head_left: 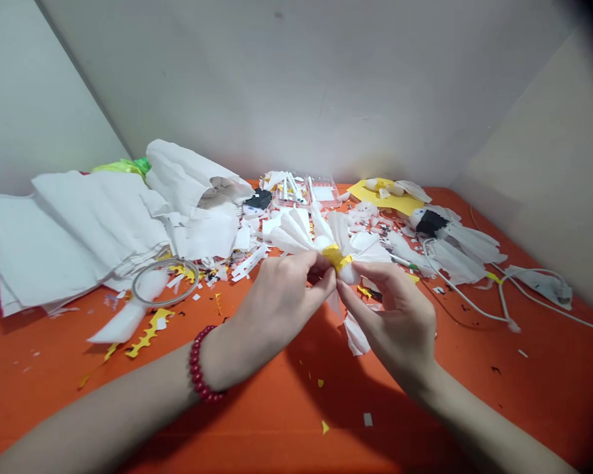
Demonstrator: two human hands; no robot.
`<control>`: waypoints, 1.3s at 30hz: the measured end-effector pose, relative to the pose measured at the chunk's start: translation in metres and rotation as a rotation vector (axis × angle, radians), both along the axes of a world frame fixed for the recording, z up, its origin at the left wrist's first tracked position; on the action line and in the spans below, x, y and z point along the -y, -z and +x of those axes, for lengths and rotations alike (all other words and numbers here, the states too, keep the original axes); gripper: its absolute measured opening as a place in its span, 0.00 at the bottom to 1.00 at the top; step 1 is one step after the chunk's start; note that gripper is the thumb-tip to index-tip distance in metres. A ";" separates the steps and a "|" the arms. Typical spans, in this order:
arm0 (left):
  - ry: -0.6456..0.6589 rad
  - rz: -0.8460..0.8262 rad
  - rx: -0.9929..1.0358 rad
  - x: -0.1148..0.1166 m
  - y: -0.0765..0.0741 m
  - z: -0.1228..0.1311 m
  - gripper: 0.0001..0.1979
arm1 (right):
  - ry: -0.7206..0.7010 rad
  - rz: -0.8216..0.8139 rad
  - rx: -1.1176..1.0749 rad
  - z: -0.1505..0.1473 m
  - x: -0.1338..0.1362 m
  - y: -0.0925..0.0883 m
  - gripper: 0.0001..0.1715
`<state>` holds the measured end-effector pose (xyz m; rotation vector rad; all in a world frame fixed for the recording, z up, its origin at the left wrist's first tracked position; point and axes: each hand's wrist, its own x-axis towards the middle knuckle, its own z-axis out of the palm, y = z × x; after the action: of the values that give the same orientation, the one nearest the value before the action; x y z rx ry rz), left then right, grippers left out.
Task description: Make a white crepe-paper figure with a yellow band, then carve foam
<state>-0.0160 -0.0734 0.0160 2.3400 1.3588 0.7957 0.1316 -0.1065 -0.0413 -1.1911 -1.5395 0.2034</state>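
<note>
Between both hands, above the orange table (257,421), is a small paper figure (337,255) with a white padded body, a yellow band round its middle and pleated white paper fanning out behind. My left hand (284,289), with a red bead bracelet (197,368) on the wrist, pinches the figure's left side near the yellow band. My right hand (395,316) has thumb and fingers closed on its white rounded end. Fingers cover part of the figure's lower side. A loose white paper piece (356,334) shows below, beside the right hand.
White paper sheets (79,230) are piled at left, with a clear tape ring (165,282) before them. A plastic case (301,191) of markers stands at the back. A yellow sheet (388,195), another white figure (454,240) and a white cable (474,306) lie at right. Scraps litter the table.
</note>
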 end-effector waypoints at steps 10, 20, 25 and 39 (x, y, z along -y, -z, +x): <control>0.029 -0.055 -0.006 -0.002 -0.005 -0.003 0.08 | -0.029 -0.069 -0.107 0.001 -0.001 0.002 0.13; 0.108 0.027 -0.045 -0.003 -0.001 -0.006 0.08 | -0.024 -0.038 -0.081 -0.003 -0.002 0.000 0.11; 0.091 0.012 -0.033 -0.001 -0.001 -0.004 0.08 | -0.026 -0.019 -0.087 -0.006 -0.001 0.001 0.11; 0.050 -0.027 0.058 0.003 -0.008 -0.002 0.06 | -0.050 -0.122 -0.289 -0.002 0.002 -0.012 0.12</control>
<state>-0.0184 -0.0762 0.0244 2.3030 1.2739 0.8183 0.1297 -0.1084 -0.0297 -1.1620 -1.3182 0.4880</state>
